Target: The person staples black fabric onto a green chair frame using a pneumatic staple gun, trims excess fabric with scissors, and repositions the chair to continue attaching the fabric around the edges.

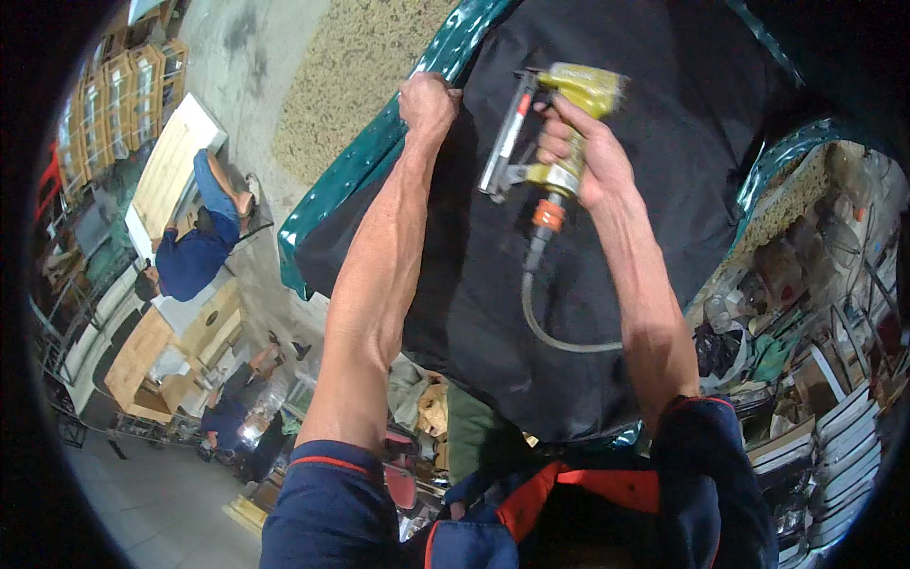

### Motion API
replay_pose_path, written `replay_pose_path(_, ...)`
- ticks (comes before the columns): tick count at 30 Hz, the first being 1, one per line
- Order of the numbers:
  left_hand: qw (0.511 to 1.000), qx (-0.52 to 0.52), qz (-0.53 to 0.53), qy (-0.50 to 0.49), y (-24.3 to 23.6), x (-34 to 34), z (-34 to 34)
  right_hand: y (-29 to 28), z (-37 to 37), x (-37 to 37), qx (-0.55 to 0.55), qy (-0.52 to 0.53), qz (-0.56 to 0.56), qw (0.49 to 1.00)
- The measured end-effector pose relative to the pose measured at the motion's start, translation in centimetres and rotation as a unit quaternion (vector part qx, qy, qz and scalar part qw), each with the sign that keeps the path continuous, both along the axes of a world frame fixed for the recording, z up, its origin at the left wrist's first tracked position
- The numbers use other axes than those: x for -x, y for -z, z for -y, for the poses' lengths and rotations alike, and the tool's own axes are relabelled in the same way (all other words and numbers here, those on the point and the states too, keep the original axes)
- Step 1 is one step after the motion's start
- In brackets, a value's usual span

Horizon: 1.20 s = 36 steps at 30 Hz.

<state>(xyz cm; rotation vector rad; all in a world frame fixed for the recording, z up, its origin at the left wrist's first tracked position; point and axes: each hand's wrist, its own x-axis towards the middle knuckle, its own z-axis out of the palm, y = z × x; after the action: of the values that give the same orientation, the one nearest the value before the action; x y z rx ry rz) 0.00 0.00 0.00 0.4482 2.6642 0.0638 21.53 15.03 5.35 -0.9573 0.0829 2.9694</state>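
In my right hand [590, 152] is a yellow-green pneumatic staple gun [567, 171]; my fingers wrap its handle. Its long silver magazine points to the left, and the tool hangs over a large sheet of black fabric [559, 284]. From an orange fitting at the base of the handle, a grey air hose [536, 318] curves down and behind my right forearm. My left hand [431, 102] is closed at the far left edge of the black fabric, where it meets a shiny dark green vinyl border [365, 166] with small dots along it. The fingertips are hidden.
A speckled tan surface [355, 85] lies beyond the green border. To the left, a person [199, 248] in dark blue is beside a pale board [163, 180] and wooden boxes [142, 375]. Scrap and bags [725, 346] lie at right, near stacked pale strips [844, 465].
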Motion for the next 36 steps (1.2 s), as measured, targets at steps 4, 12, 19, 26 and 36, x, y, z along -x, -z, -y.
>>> replay_pose_path(4, 0.999, -0.017, 0.020, -0.031, -1.2, -0.5, 0.4, 2.1, 2.4, 4.4, 0.034, 0.011, 0.033, 0.999)
replay_pose_path(12, 0.999, 0.044, 0.017, -0.026, -0.4, 1.2, 1.0, 4.4, 5.2, 7.9, 0.086, 0.021, 0.090, 0.992)
replay_pose_path(19, 0.998, 0.025, 0.058, -0.011, 1.3, 3.5, 2.4, 5.5, 6.8, 9.7, 0.120, 0.032, 0.106, 0.987)
replay_pose_path(26, 0.988, -0.056, 0.145, -0.008, 0.1, 4.3, 4.2, 5.0, 9.1, 10.6, 0.118, 0.056, 0.163, 0.978)
replay_pose_path(36, 0.991, -0.033, 0.118, -0.061, -4.2, 2.0, 6.1, 3.2, 8.5, 7.3, 0.144, 0.056, 0.119, 0.981)
